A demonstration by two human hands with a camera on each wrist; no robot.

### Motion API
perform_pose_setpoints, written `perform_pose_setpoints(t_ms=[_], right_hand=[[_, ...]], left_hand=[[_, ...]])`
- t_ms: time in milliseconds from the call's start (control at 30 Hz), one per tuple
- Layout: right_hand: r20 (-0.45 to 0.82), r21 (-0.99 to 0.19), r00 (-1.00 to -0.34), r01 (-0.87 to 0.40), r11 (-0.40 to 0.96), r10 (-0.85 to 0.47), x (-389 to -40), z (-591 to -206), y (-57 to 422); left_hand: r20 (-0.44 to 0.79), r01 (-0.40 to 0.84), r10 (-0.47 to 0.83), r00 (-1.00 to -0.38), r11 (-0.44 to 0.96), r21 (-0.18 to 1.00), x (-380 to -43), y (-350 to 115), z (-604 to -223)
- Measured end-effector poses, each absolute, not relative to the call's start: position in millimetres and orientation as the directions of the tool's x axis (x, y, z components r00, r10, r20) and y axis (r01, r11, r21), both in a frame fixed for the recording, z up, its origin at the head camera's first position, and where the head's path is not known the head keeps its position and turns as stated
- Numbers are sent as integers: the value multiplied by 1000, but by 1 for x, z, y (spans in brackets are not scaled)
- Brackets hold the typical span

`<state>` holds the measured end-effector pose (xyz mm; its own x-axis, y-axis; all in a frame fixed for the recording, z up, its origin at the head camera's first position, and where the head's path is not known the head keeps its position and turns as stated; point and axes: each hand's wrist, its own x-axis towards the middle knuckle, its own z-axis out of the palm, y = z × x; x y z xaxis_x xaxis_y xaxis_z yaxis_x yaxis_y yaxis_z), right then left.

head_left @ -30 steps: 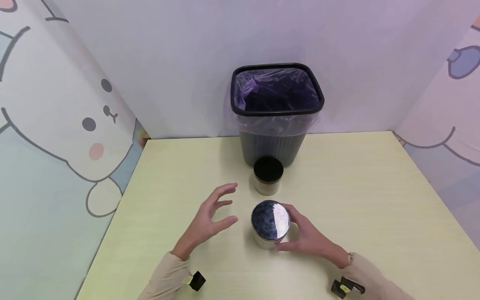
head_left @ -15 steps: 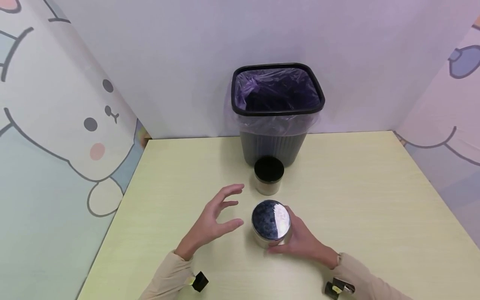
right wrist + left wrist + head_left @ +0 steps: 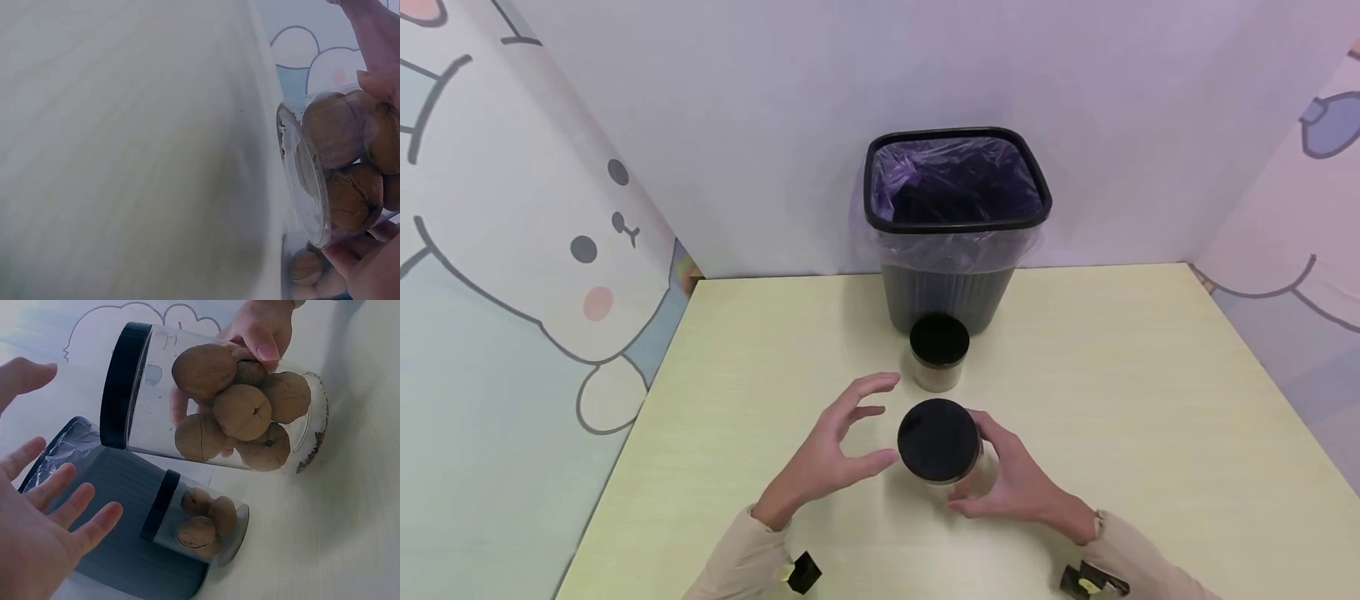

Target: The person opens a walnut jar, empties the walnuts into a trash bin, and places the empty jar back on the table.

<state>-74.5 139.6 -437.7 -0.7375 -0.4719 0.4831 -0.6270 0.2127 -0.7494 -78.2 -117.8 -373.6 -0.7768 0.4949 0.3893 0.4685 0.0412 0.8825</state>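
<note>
Head view, from the left: the left hand (image 3: 820,458) is at the lower left of centre, its fingers spread, gently curved and holding nothing, the thumb just beside the black lid (image 3: 938,440) of a large jar (image 3: 159,419). That jar is low in the middle of the frame and seems held off the bench (image 3: 1150,375), since the right wrist view shows its underside. Above it, near the centre, a small jar (image 3: 937,379) stands upright, just in front of a lined bin (image 3: 940,292) in the upper middle. Low and right of centre, the right hand (image 3: 1011,483) has its fingers wrapped round the large jar's side. The step in hand looks like lifting and supporting this jar; the next move probably calls for a steady right-hand hold and, should the left join, fingers brought in around the lid. Counted: two hands, two jars, one black lid on each, one bin; in the left wrist view, six walnuts (image 3: 242,412) show in the large jar and about four in the small one, though others may be hidden.
</note>
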Motion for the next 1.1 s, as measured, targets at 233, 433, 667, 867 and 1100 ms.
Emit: perform_pose_setpoints(t_ms=[233, 433, 667, 867, 1100], right_hand=[[519, -693, -697, -682, 235, -495, -73, -424, 145], [526, -647, -670, -715, 265, -524, -77, -431, 151], [528, -573, -660, -742, 350, -535, -78, -435, 158], [529, -499, -668, -744, 445, -524, -72, -427, 158], [527, -429, -672, -739, 520, -521, -66, -420, 156]], left_hand=[[415, 528, 511, -753, 93, 844, -74, -112, -384], [421, 570, 538, -730, 141, 810, -68, -107, -380], [397, 593, 573, -717, 201, 780, -62, -105, -376], [386, 615, 597, -703, 238, 752, -56, -105, -373], [346, 604, 595, -725, 308, 735, -54, -103, -375]])
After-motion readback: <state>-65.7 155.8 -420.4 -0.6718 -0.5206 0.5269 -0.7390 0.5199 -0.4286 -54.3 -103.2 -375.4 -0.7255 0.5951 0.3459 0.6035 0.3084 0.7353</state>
